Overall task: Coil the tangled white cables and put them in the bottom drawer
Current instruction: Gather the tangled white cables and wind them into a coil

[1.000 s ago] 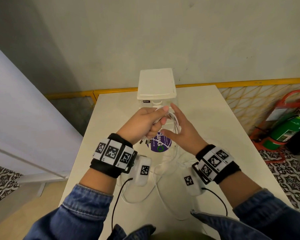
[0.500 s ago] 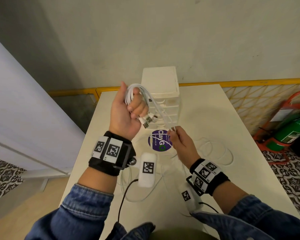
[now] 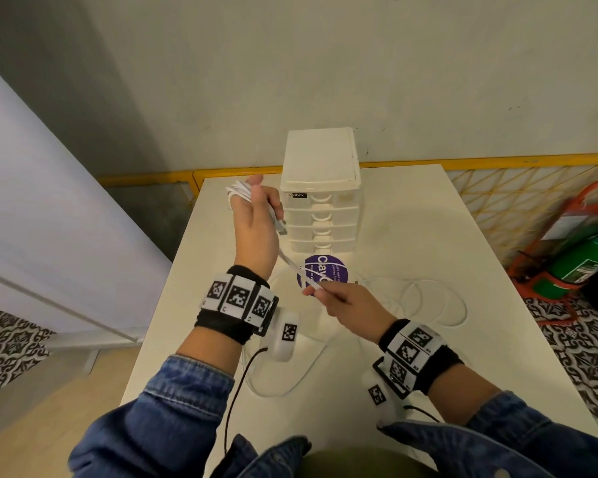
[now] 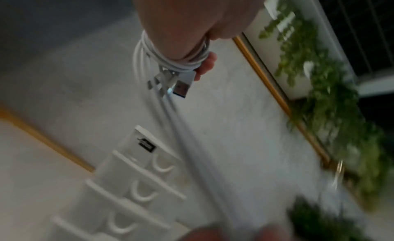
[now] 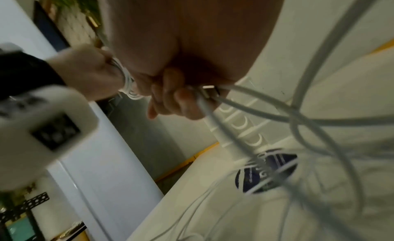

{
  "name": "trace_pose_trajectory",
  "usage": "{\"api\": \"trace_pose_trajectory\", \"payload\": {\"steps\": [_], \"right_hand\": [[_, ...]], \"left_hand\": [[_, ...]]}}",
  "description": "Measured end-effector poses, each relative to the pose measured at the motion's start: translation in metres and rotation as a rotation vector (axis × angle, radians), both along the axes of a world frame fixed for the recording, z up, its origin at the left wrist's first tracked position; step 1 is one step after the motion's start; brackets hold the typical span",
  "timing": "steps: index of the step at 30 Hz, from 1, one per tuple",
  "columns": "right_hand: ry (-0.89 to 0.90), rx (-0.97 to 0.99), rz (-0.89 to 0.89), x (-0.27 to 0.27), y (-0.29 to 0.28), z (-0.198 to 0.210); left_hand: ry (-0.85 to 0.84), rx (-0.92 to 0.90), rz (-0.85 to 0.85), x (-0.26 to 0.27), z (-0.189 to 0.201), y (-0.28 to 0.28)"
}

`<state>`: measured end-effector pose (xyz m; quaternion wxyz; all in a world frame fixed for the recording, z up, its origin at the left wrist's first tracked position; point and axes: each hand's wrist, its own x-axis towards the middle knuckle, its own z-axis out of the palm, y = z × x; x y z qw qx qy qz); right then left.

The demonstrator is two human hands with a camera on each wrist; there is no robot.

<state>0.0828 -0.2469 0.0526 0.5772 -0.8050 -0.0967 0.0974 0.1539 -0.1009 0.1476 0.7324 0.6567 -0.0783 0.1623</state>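
1. Two denim sleeves [image 3: 173,408] lay nearest the viewer, each wrist bearing a black band with square-patterned tags.
2. Right hand [image 3: 351,305], low above the worktop [image 3: 428,236], pinched a run of the white cables [image 3: 292,265] between thumb and fingertips; its grip was closed tight on the strands.
3. Slack loops of the same cables lay on the worktop to the right of that hand and below it, near the front edge.
4. Purple round sticker [image 3: 325,276] sat on the worktop just in front of the drawer unit, partly crossed by the taut strand.
5. Left hand [image 3: 256,229], raised higher and to the left, carried several turns of cable wound round it; the left wrist view showed a fingertip against the bundled plugs [image 4: 170,82], the grip closed on the coil. A USB plug hung from it.
6. Drawer unit [image 3: 320,188], white, stood at the far middle of the worktop; all visible drawers appeared pushed in.
7. Green cylinder [image 3: 580,267] in a red stand stood on the floor at far right.
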Motion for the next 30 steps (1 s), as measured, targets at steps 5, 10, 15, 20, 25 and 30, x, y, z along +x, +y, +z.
{"api": "trace_pose_trajectory", "payload": {"steps": [5,10,15,20,25,30], "right_hand": [[-0.249,-0.011,-0.010,0.007,-0.012,0.043],[-0.420,-0.015,-0.096,0.023,-0.021,0.071],[-0.340,0.034,-0.106,0.029,-0.021,0.058],[-0.335,0.094,-0.089,0.027,-0.008,0.050],[-0.260,0.150,-0.113,0.025,-0.006,0.052],[-0.366,0.037,-0.228,0.020,-0.006,0.051]], "left_hand": [[-0.032,0.749,-0.208,-0.009,-0.028,0.011],[0.232,0.481,-0.559,-0.023,-0.025,0.001],[0.338,0.207,-0.700,-0.028,-0.021,-0.005],[0.420,-0.081,-0.819,-0.030,-0.024,-0.008],[0.400,-0.073,-0.834,-0.030,-0.025,-0.007],[0.367,0.085,-0.647,-0.028,-0.026,-0.006]]}}
